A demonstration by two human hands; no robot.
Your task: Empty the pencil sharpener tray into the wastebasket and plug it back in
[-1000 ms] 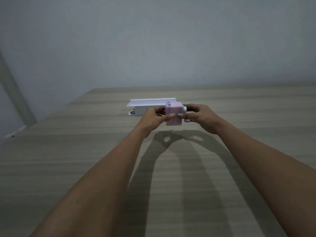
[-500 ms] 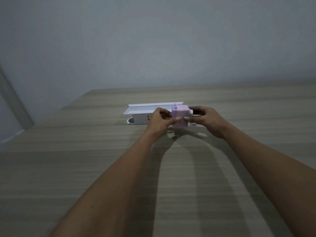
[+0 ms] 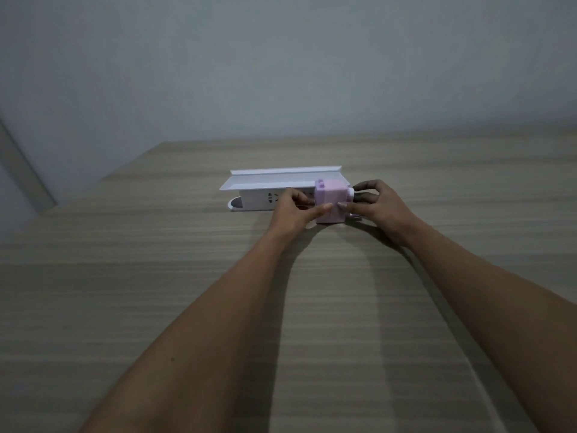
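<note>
Here both hands close on the pink sharpener (image 3: 331,202): the left hand (image 3: 292,210) pinches its left face, thumb across the near side, and the right hand (image 3: 377,204) cups the right end, fingers curled around the white crank stub. The sharpener sits on the table (image 3: 156,292), touching or just off it, right before the white power strip (image 3: 265,200) under its shelf (image 3: 281,179). To draw the tray cleanly, I'd brace the body with one hand and slide the drawer level. Both forearms reach far forward, converging, wrists low. No wastebasket shows.
</note>
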